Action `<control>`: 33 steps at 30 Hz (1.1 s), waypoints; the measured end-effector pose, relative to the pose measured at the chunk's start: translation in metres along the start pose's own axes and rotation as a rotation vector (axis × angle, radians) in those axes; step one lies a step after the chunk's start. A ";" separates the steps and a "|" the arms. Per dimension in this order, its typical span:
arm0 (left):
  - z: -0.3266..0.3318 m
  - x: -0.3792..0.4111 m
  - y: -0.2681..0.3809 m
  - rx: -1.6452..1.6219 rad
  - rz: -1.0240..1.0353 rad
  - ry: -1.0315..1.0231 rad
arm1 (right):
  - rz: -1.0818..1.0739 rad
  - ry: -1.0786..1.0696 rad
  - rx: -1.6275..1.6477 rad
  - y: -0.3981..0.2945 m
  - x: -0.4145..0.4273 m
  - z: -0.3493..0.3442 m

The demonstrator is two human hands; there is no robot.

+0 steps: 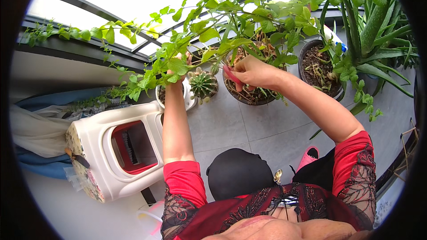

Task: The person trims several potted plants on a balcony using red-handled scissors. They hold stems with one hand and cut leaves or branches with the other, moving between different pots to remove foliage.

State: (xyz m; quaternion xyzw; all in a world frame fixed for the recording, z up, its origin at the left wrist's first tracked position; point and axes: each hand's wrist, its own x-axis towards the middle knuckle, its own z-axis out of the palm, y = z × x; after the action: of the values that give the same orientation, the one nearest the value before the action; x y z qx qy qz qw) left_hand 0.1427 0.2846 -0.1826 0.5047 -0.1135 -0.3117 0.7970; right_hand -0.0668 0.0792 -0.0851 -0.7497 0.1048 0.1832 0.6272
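My right hand (255, 71) grips the red handle of scissors (232, 75), whose blades point up-left among the stems and are mostly hidden. Below it stands a dark pot (248, 100) of soil and dry litter, from which a leafy green plant (233, 45), mint-like in its toothed leaves, spreads wide. My left hand (183, 61) reaches in among the stems on the left; leaves cover most of it, so its hold cannot be made out. A round ribbed cactus (202, 84) sits between my two hands. Beneath my left forearm is a white pot (160, 95) with soil.
A cream plastic stool (136, 116) with an open side stands at left, a knife (78, 157) on its floral top. Aloe (373, 36) and another soil-filled pot (318, 66) are at right. Window frames (86, 5) border the back. Trailing stems (130, 80) hang leftward over grey floor tiles (217, 120).
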 end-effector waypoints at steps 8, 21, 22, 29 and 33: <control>0.020 -0.028 -0.007 0.053 0.052 0.158 | 0.029 -0.085 0.116 -0.002 -0.018 0.010; 0.014 -0.031 -0.008 1.119 0.739 0.251 | 0.060 -0.235 0.407 -0.011 -0.012 0.029; 0.013 -0.029 -0.010 1.135 0.763 0.245 | 0.051 -0.233 0.417 -0.010 -0.009 0.030; 0.016 -0.025 -0.009 1.516 1.106 0.219 | 0.081 -0.191 0.455 -0.012 -0.006 0.030; -0.004 -0.024 -0.014 1.320 0.774 0.145 | 0.090 -0.193 0.473 -0.013 -0.002 0.032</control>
State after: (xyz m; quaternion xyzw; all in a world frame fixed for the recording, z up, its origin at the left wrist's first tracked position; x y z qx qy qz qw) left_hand 0.1204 0.2984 -0.1936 0.8193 -0.3920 0.1556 0.3884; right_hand -0.0684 0.1126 -0.0775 -0.5558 0.1174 0.2520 0.7835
